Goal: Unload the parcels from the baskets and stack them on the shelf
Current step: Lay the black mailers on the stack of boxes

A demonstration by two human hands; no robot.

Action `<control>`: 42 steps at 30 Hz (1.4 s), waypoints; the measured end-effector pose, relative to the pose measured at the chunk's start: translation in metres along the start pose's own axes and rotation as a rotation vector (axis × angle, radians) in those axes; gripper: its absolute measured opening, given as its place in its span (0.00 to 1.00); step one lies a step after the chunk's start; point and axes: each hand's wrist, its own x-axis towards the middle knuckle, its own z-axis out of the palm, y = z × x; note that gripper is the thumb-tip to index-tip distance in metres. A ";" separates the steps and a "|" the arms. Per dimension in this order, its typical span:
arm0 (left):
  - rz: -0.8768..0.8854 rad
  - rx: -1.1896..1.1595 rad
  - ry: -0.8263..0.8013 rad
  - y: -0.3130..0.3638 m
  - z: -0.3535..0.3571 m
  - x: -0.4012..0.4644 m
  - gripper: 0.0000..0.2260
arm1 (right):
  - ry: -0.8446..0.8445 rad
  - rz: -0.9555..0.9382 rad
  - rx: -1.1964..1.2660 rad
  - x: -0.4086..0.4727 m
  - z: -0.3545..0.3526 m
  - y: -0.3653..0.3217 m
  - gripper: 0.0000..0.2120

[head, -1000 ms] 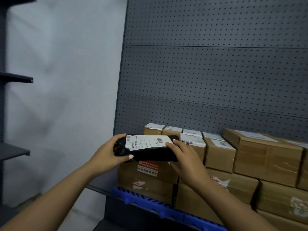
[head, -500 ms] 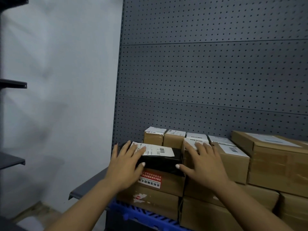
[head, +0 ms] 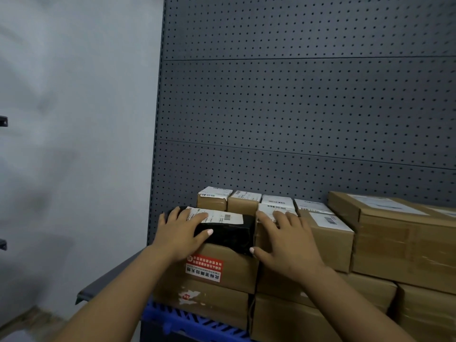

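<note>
A black parcel [head: 229, 232] with a white shipping label lies on top of a brown box with a red sticker [head: 222, 265] at the left end of the stack on the grey shelf [head: 103, 285]. My left hand [head: 179, 235] lies flat over the black parcel's left end, fingers spread on the label. My right hand [head: 283, 240] rests with straight fingers on the small brown box [head: 328, 235] beside it, thumb touching the black parcel's lower right corner.
Several small labelled boxes [head: 214, 199] stand in a row behind, against the grey pegboard back [head: 296, 119]. A large brown box [head: 407, 240] sits at the right on more boxes. A blue basket rim [head: 192, 322] shows below. A pale wall [head: 74, 144] is at the left.
The black parcel went from being held in the air to lying on the stickered box. Both hands let go their grip and now lie flat, the right one shifting onto the neighbouring box.
</note>
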 end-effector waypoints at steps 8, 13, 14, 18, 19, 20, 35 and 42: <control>0.012 -0.019 0.006 0.002 0.009 0.004 0.46 | 0.009 -0.005 -0.009 0.000 -0.001 -0.001 0.39; 0.028 0.032 0.022 0.001 0.009 0.005 0.54 | 0.032 -0.011 -0.008 -0.002 0.000 -0.002 0.37; 0.027 0.041 0.033 0.001 0.008 0.004 0.54 | 0.024 -0.014 -0.008 -0.002 -0.001 -0.002 0.38; 0.102 0.061 0.148 0.015 0.004 -0.006 0.46 | -0.015 -0.035 -0.015 -0.002 -0.006 0.001 0.40; 0.148 0.069 0.165 0.022 0.003 -0.010 0.43 | -0.024 -0.036 -0.011 -0.002 -0.006 0.002 0.40; 0.190 0.066 0.166 0.030 0.003 -0.015 0.41 | -0.029 -0.033 -0.003 -0.002 -0.006 0.002 0.41; 0.347 -0.075 0.112 0.091 -0.012 -0.055 0.34 | 0.100 -0.161 0.117 -0.120 -0.040 0.044 0.34; 0.647 -0.220 0.037 0.170 0.013 -0.126 0.35 | -0.075 -0.050 0.013 -0.252 -0.017 0.109 0.34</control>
